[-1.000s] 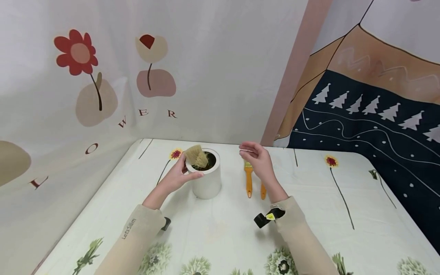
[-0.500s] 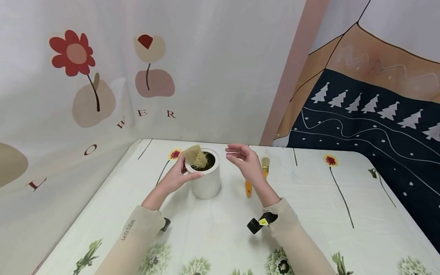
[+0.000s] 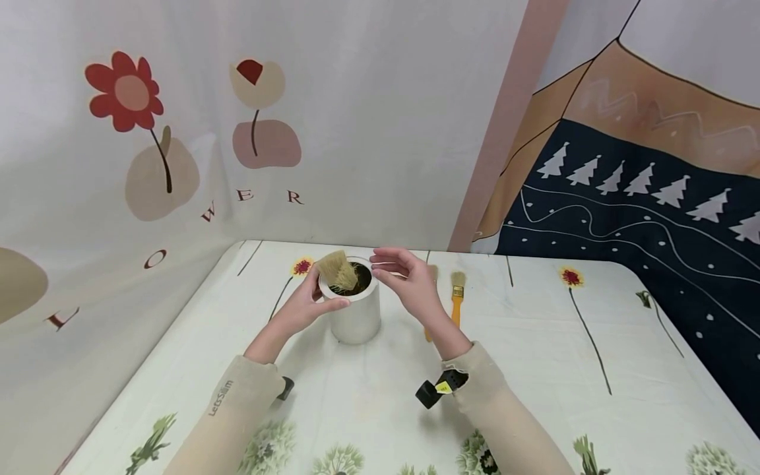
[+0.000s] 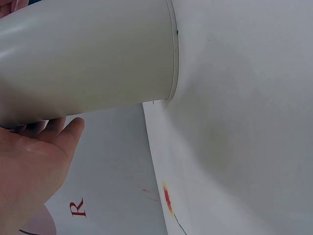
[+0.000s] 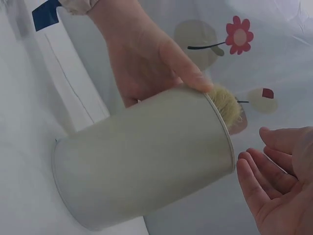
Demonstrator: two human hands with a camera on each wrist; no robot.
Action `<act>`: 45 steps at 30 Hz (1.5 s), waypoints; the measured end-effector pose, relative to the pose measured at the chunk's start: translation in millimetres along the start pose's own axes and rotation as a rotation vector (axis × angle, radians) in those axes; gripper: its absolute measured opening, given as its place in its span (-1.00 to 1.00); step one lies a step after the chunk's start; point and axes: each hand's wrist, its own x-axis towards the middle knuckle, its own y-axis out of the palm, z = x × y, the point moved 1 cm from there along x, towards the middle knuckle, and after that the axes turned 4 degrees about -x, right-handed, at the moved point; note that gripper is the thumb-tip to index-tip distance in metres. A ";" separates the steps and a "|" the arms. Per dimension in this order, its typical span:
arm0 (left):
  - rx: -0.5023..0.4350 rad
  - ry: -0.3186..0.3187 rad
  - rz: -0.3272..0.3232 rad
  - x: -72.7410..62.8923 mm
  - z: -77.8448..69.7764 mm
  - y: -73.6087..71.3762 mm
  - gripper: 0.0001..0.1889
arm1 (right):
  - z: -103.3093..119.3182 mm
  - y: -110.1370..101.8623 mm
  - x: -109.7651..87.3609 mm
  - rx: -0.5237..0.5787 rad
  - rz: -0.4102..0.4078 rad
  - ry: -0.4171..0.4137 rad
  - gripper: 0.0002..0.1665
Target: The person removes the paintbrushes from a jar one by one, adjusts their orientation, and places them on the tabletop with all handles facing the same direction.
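Observation:
A white cylindrical container (image 3: 356, 320) stands on the table with pale bristles (image 3: 338, 269) poking out over its rim on the left; whatever is lower inside is hidden. My left hand (image 3: 303, 305) grips its upper left side, thumb in front and fingers behind, as the right wrist view also shows with that hand (image 5: 142, 58) at the rim. On the opposite side, my right hand (image 3: 410, 280) has bent, loose fingers right at the rim and holds nothing. Behind the right wrist lies a paintbrush (image 3: 427, 335) with an orange handle, partly covered.
Just right of it another orange-handled paintbrush (image 3: 457, 297) lies flat, bristles pointing to the back. The white tablecloth (image 3: 534, 349) has printed flowers. A printed curtain (image 3: 380, 132) hangs close behind the table's far edge.
My right hand has moved left from over the paintbrushes to the container's right rim, uncovering the right paintbrush. My left hand and the container have stayed in place.

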 end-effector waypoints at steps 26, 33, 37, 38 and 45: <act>0.011 -0.006 0.010 -0.1 -2.3 -2.2 -0.13 | 11.3 25.0 4.0 -0.313 0.152 0.038 -0.54; 0.005 -0.011 0.012 0.5 -0.7 -0.9 -0.12 | 12.9 27.8 5.0 -0.415 0.141 0.033 -0.61; 0.012 -0.010 0.013 0.8 -0.2 -1.2 -0.11 | 14.2 27.2 5.7 -0.443 0.168 0.018 -0.66; 0.016 -0.009 0.013 0.9 0.0 -1.3 -0.10 | 14.7 27.0 5.8 -0.451 0.173 0.016 -0.67; 0.019 0.000 0.015 0.6 1.2 -1.5 -0.11 | 16.9 25.6 6.4 -0.474 0.196 0.003 -0.72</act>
